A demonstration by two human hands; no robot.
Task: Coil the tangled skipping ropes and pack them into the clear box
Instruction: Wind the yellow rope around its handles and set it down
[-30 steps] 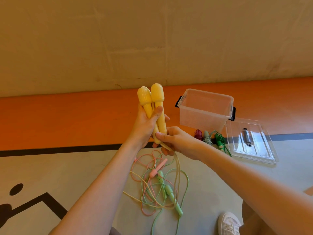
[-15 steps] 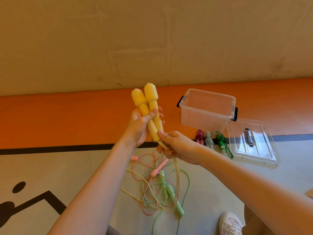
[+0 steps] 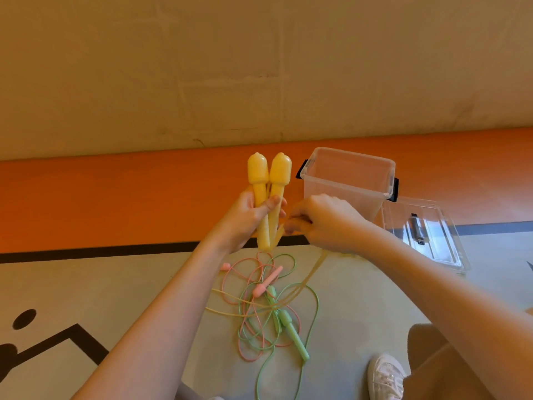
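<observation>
Between my two hands runs the yellow cord (image 3: 310, 277): my left hand (image 3: 245, 217) grips both yellow handles (image 3: 269, 180) upright, side by side, while my right hand (image 3: 323, 223), just beside it, pinches the cord near the handles' lower ends. Below my grip the cord drops into the tangle (image 3: 268, 307) of pink and green ropes on the floor. Beyond my right hand stands the clear box (image 3: 349, 180), open, its lid (image 3: 427, 235) lying next to it. I judge I am starting to coil the yellow rope; next I must draw the cord free of the tangle and wind it round the handles without snagging the others.
</observation>
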